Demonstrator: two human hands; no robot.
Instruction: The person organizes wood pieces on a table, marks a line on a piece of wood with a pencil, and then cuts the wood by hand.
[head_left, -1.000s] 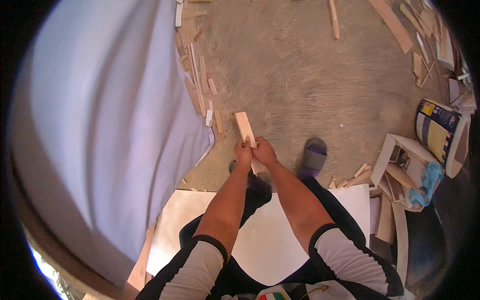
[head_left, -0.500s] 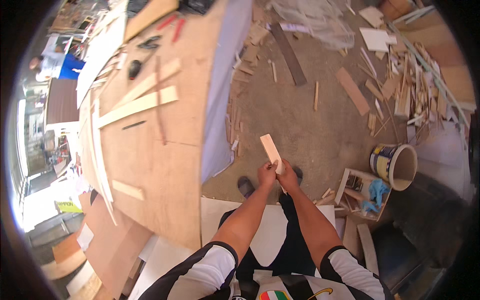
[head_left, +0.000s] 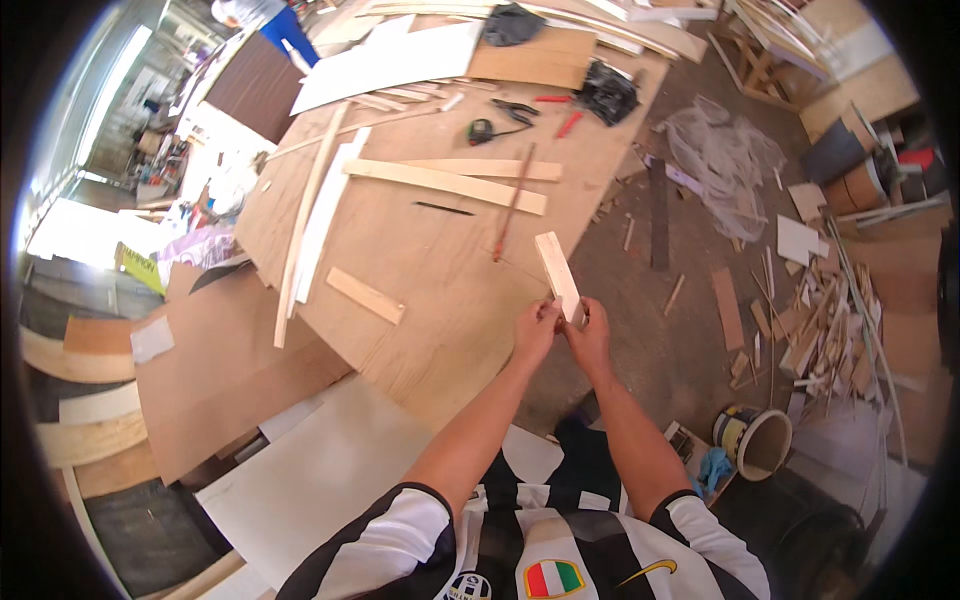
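Swung from over the floor point(head_left: 640, 340) half a second ago, the wood block point(head_left: 556, 265) now appears against the right-hand edge of the desk point(head_left: 440, 310), and your view has turned so that far more of that desk shows. You grasp the block with both hands: your left hand point(head_left: 537, 322) pinches its near end from the left, and your right hand point(head_left: 592, 335) wraps the same end from the right, the two nearly meeting.

From your hands the block points away from you, its long axis running forward and slightly left, with the far end free. Your left hand is the nearer one to the desk's bare middle, while your right is on the floor side. It looks held up in the air, though you cannot tell from this angle how high it is above the desk's edge.

It is a pale, straight, rectangular length of wood with a bright, smooth-looking broad face, a narrower side face and a squared far end; your fingers hide part of the near end. Left of it on the desk lie a short wooden strip point(head_left: 366, 295), a dark pencil-like stick point(head_left: 445, 209) and a thin reddish bar point(head_left: 515, 205).
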